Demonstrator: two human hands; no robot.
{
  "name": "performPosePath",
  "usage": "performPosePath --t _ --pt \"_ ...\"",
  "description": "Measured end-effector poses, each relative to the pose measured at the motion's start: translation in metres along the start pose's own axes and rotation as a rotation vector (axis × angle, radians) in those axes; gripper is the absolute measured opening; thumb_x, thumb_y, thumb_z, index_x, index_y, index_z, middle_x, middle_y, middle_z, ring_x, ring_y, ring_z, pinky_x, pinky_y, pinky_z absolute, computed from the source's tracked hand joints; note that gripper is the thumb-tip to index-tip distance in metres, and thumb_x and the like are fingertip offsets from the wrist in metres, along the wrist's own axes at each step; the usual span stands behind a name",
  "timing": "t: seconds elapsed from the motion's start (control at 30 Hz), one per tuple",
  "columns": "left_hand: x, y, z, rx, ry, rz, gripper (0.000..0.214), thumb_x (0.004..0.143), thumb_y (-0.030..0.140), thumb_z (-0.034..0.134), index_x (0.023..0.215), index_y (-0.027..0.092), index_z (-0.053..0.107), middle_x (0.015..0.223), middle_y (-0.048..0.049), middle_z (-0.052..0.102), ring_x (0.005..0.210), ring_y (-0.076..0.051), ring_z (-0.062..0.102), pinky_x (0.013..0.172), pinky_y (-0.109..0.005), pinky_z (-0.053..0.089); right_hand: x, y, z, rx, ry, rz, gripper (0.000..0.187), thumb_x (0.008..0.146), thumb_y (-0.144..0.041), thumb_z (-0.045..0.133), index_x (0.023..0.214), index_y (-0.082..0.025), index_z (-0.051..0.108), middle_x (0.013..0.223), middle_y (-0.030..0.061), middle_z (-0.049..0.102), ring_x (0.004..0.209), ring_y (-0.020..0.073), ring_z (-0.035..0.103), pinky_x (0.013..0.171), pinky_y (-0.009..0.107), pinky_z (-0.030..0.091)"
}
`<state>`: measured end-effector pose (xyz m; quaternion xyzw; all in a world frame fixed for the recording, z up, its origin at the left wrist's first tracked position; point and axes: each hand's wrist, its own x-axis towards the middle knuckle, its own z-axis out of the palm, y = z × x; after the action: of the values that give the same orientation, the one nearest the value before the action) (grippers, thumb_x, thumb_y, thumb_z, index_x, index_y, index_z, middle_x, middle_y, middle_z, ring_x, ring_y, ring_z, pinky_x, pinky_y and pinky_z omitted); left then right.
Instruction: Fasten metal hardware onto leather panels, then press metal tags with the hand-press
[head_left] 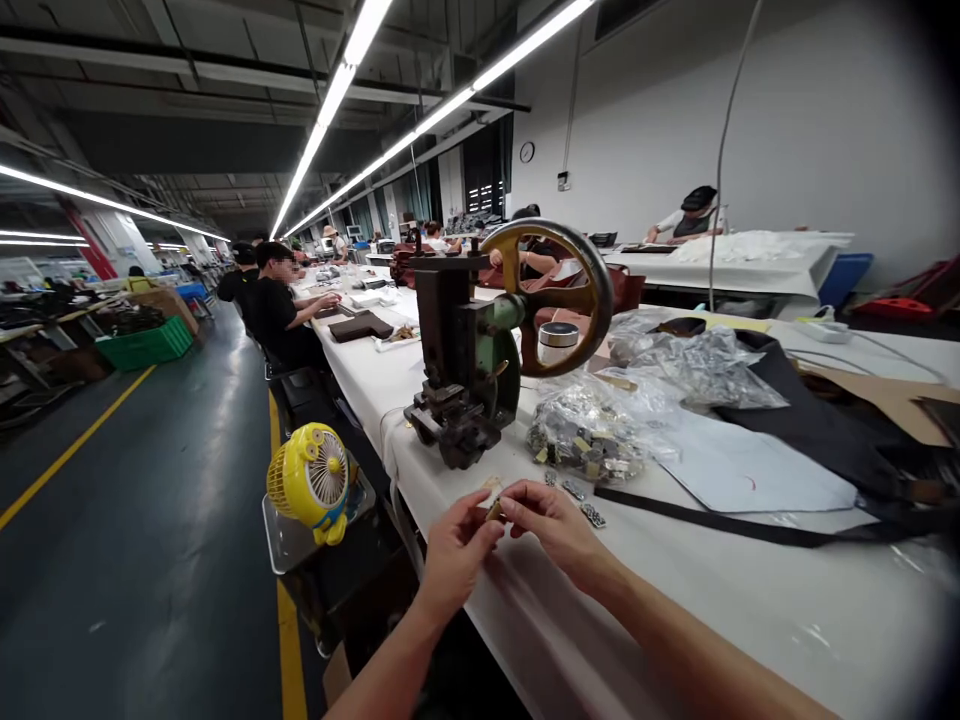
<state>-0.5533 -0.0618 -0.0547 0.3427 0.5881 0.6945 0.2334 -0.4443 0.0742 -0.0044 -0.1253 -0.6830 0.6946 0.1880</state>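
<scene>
My left hand (459,545) and my right hand (551,520) meet over the near edge of the table, just in front of a hand press (465,350) with a large flywheel. Pinched between the fingertips of both is a small brass-coloured metal piece (495,510); its exact kind is too small to make out. Right of my right hand lie several small patterned metal pieces (592,515) on the white tabletop. Behind them sits a clear plastic bag (592,430) full of small metal parts.
A black strap (720,527) runs across the table beside a pale blue sheet (750,465) and dark material (810,410). A yellow fan (311,480) stands on a chair at left. Co-workers (281,305) sit along the table. A green crate (146,345) is across the aisle.
</scene>
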Motion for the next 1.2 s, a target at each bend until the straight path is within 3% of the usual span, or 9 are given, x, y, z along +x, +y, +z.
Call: performPosePath --t 0.1,0.17,0.27,0.37,0.53,0.83,1.03,1.13,1.2 --pt "0.015 0.007 0.013 0.0 0.057 0.052 0.038 0.089 0.05 0.071 0.105 0.016 0.077 0.081 -0.0064 0.075 0.07 -0.017 0.067 0.064 -0.029 0.056 0.002 0.009 -0.004 -0.032 0.03 -0.002 0.041 0.088 -0.057 0.069 0.101 -0.018 0.076 0.09 0.0068 0.072 0.081 0.0187 0.062 0.068 0.03 0.05" --pt "0.032 0.004 -0.003 0.161 0.167 0.174 0.034 0.095 0.047 0.065 0.107 0.018 0.077 0.09 -0.0069 0.076 0.075 -0.018 0.068 0.069 -0.031 0.058 0.005 0.015 -0.01 -0.133 0.072 0.026 0.045 0.089 -0.056 0.066 0.111 -0.018 0.076 0.099 0.0089 0.074 0.084 0.0209 0.063 0.067 0.031 0.05" --pt "0.07 0.002 -0.043 0.502 0.326 0.463 0.03 0.099 0.04 0.058 0.115 0.022 0.076 0.106 -0.0081 0.076 0.096 -0.021 0.07 0.09 -0.037 0.057 0.009 0.022 -0.018 -0.357 0.063 0.054 0.042 0.088 -0.049 0.064 0.11 -0.016 0.078 0.1 0.0101 0.076 0.085 0.0239 0.065 0.074 0.035 0.051" --pt "0.113 0.002 -0.071 0.691 0.419 0.668 0.025 0.098 0.038 0.062 0.107 0.022 0.078 0.101 -0.0075 0.077 0.1 -0.023 0.069 0.094 -0.04 0.056 0.011 0.025 -0.021 -0.49 0.008 0.056 0.037 0.089 -0.045 0.061 0.106 -0.017 0.08 0.1 0.0095 0.077 0.09 0.0267 0.068 0.083 0.038 0.051" --pt "0.156 -0.004 -0.076 0.756 0.449 0.777 0.019 0.095 0.037 0.067 0.095 0.022 0.079 0.095 -0.0061 0.078 0.098 -0.023 0.067 0.094 -0.042 0.056 0.013 0.025 -0.022 -0.532 -0.036 0.075 0.034 0.09 -0.041 0.059 0.107 -0.02 0.08 0.107 0.0071 0.078 0.097 0.0279 0.07 0.087 0.039 0.051" --pt "0.164 -0.003 -0.083 0.973 0.24 0.715 0.028 0.102 0.036 0.054 0.107 0.023 0.078 0.119 -0.0089 0.072 0.127 -0.027 0.055 0.11 -0.047 0.047 0.011 0.022 -0.023 -0.578 -0.058 0.08 0.032 0.091 -0.04 0.059 0.107 -0.022 0.08 0.109 0.0062 0.077 0.099 0.0273 0.07 0.087 0.038 0.052" --pt "0.166 0.022 -0.102 1.334 -0.058 0.688 0.037 0.103 0.041 0.049 0.134 0.031 0.067 0.14 -0.0109 0.061 0.14 -0.034 0.045 0.113 -0.057 0.04 0.011 0.018 -0.023 -0.584 -0.064 0.08 0.031 0.091 -0.04 0.059 0.107 -0.023 0.08 0.112 0.0054 0.077 0.103 0.027 0.071 0.091 0.037 0.052" --pt "0.17 0.03 -0.107 1.359 -0.183 0.659 0.042 0.104 0.042 0.045 0.142 0.03 0.06 0.146 -0.0109 0.055 0.143 -0.033 0.041 0.116 -0.057 0.039 0.013 0.017 -0.024 -0.608 -0.068 0.072 0.031 0.091 -0.039 0.059 0.107 -0.024 0.08 0.111 0.0047 0.078 0.103 0.0267 0.071 0.091 0.038 0.052" --pt "0.171 0.03 -0.106 1.326 -0.198 0.627 0.045 0.106 0.042 0.04 0.146 0.028 0.056 0.148 -0.0104 0.053 0.146 -0.032 0.038 0.118 -0.055 0.038 0.014 0.018 -0.024 -0.628 -0.071 0.079 0.031 0.091 -0.04 0.059 0.106 -0.025 0.081 0.111 0.0045 0.078 0.103 0.0269 0.071 0.091 0.038 0.052"
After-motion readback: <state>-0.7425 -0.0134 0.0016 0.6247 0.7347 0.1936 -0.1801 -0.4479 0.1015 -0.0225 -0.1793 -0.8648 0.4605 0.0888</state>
